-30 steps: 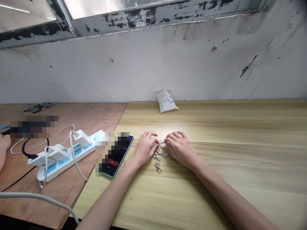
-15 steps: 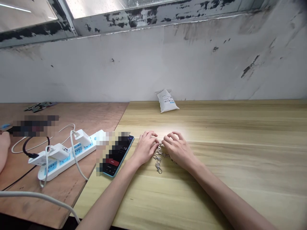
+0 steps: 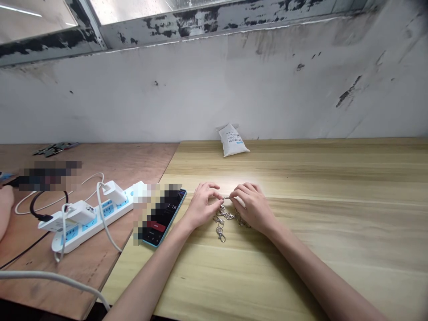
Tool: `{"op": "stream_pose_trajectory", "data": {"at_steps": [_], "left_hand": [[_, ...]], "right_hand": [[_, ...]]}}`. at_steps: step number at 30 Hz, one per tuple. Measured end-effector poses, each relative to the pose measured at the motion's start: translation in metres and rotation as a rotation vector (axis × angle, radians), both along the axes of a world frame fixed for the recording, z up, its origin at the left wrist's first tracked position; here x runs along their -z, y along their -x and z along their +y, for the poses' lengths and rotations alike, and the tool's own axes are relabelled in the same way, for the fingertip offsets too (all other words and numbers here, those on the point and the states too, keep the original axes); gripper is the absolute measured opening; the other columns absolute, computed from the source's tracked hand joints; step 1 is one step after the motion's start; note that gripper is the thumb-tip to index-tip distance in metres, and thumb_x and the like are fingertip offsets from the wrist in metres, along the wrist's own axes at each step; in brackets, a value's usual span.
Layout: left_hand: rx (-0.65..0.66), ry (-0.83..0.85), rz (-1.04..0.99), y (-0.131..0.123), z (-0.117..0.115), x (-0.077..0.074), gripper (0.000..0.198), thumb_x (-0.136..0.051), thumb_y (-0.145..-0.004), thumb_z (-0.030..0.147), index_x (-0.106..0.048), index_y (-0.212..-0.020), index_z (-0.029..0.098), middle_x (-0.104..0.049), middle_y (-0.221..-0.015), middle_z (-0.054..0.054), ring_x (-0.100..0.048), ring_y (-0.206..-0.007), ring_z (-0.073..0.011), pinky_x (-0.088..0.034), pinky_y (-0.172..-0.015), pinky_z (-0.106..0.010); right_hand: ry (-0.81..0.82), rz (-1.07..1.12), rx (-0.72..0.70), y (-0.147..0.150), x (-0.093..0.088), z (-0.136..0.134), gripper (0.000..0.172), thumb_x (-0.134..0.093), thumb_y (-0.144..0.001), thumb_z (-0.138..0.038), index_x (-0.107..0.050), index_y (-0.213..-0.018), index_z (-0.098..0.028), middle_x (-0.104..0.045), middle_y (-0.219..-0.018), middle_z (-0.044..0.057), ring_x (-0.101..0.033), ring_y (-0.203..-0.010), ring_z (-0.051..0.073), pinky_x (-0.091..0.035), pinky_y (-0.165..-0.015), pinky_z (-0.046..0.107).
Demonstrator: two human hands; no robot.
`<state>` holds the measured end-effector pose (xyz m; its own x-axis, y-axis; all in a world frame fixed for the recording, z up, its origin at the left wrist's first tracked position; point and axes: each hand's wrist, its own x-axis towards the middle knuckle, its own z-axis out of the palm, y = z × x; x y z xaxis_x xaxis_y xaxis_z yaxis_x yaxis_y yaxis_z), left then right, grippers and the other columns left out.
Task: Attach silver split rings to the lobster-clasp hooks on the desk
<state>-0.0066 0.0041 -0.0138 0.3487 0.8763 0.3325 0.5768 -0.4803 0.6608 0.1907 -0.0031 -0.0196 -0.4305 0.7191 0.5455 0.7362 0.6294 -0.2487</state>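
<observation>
Your pale wood-grain tabletop point(image 3: 334, 191) meets a scuffed white wall point(image 3: 200, 89), plump white pouch point(image 3: 233, 141) beside it, contents hidden. Your left hand point(image 3: 202, 206) and right hand point(image 3: 253, 208) both pinch a thin silvery metal piece point(image 3: 227, 198).

Light table point(image 3: 317, 223): packet point(image 3: 234, 141) at rear, phone point(image 3: 164, 217) at left, metal clasps point(image 3: 228, 216), apparently linked. Brown table point(image 3: 143, 160): power strip point(image 3: 108, 209).

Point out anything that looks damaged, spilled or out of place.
The window frame looks worn: dark blotches break up its pale surface. The wall below is stained, with a ragged dark mark toward the right. I see no spill on the table; the metal clasps lie in a loose cluster.
</observation>
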Motion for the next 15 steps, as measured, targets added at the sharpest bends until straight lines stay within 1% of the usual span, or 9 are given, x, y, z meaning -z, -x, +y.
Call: {"op": "stream_pose_trajectory", "data": {"at_steps": [4,9,12,15], "left_hand": [[-0.004,0.019,-0.078,-0.0028,-0.0027,-0.0036,0.006,-0.066,-0.084,0.024,-0.066,-0.079,0.021,-0.062,-0.113,-0.005,-0.051,-0.116,-0.0224,-0.039,-0.104,-0.042],[-0.053,-0.046,-0.084,-0.0065,-0.006,-0.0061,0.003,-0.065,-0.085,0.021,-0.066,-0.082,0.021,-0.062,-0.113,-0.005,-0.052,-0.115,-0.0213,-0.04,-0.103,-0.041],[-0.068,-0.079,-0.099,-0.0068,-0.0058,-0.0065,0.003,-0.066,-0.084,0.021,-0.066,-0.081,0.021,-0.063,-0.111,-0.004,-0.052,-0.116,-0.0217,-0.041,-0.102,-0.041],[-0.087,-0.046,-0.164,-0.0056,-0.0038,-0.0069,0.005,-0.069,-0.082,0.026,-0.067,-0.085,0.021,-0.065,-0.111,-0.005,-0.055,-0.116,-0.0218,-0.042,-0.103,-0.042]], "right_hand": [[0.088,0.16,-0.024,-0.0008,0.0005,0.0002,0.015,-0.05,-0.093,-0.02,-0.061,-0.084,-0.021,-0.067,-0.085,0.005,-0.058,-0.086,0.021,-0.037,-0.08,0.036],[0.196,0.306,-0.063,0.0013,0.0015,0.0,0.012,-0.052,-0.092,-0.02,-0.061,-0.083,-0.021,-0.067,-0.086,0.004,-0.059,-0.085,0.02,-0.039,-0.08,0.036],[0.204,0.329,-0.08,0.0012,-0.0002,-0.0002,0.012,-0.053,-0.092,-0.02,-0.061,-0.084,-0.021,-0.068,-0.086,0.005,-0.06,-0.084,0.02,-0.041,-0.08,0.036],[0.182,0.348,-0.098,0.0007,-0.0038,-0.001,0.012,-0.052,-0.092,-0.021,-0.061,-0.084,-0.021,-0.068,-0.086,0.005,-0.06,-0.083,0.02,-0.042,-0.079,0.036]]}}
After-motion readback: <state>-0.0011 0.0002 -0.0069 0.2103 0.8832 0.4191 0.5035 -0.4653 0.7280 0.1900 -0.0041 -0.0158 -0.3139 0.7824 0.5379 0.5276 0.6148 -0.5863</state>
